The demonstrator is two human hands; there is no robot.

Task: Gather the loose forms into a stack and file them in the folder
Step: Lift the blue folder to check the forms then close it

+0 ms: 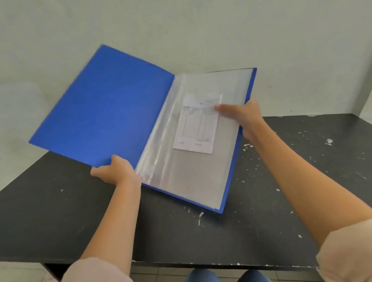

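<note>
- I saw the blue folder (103, 109) held open above the dark table (46, 217), tilted, its left cover raised toward the pale wall (257, 9).
- My left hand (114, 170) was clenched on the near edge of that left cover, thumb on top.
- My right hand (242, 114) gripped the folder's right edge, thumb pressed on the clear sleeves (193, 178).
- A printed form (198, 124) lay on the top sleeve, near the upper middle of the right page, my thumb touching its corner; I could not tell whether it sat inside the sleeve or on it.
- White flecks marked the table to the right.
</note>
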